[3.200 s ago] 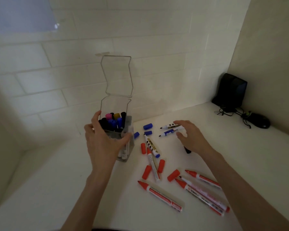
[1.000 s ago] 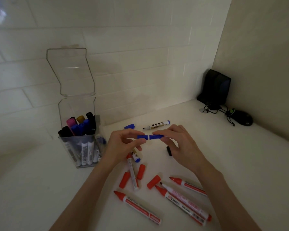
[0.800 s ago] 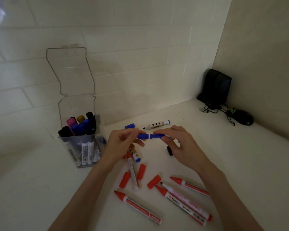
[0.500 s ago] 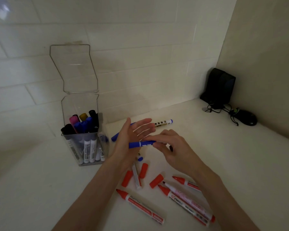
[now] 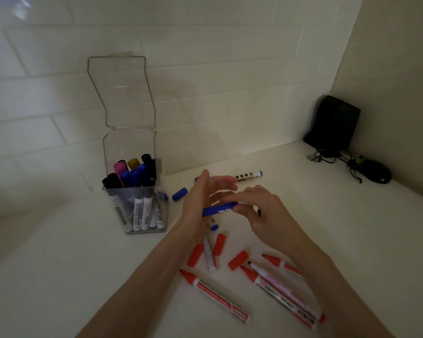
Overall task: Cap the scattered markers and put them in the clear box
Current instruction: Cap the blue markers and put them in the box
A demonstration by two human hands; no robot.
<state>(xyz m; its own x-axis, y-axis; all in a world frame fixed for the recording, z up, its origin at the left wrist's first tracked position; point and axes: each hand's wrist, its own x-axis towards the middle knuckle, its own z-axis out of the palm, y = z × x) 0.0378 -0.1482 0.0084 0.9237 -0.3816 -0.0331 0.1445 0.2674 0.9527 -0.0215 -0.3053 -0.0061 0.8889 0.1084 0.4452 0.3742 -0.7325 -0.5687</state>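
The right hand (image 5: 261, 212) is pinching a blue marker (image 5: 219, 208) by its right end and holding it level above the tabletop (image 5: 59, 276). The left hand (image 5: 203, 201) is standing open with straight fingers, its palm pressing against the marker's blue end.

The clear box (image 5: 134, 208) is standing to the left, apart from both hands. Its lid (image 5: 121, 91) is tipped up against the tiled wall (image 5: 217, 69), and capped markers are standing upright inside. A loose blue cap (image 5: 180, 194) is lying between the box and the left hand.

Behind the hands a second blue marker (image 5: 248, 175) is lying partly hidden by the left fingers. Below the wrists, red caps (image 5: 219, 244) and uncapped red markers (image 5: 215, 296) are lying scattered, and the right forearm is covering part of some of them.

In the far right corner a black box (image 5: 333, 123) and a mouse (image 5: 374, 174) are sitting with tangled cable.
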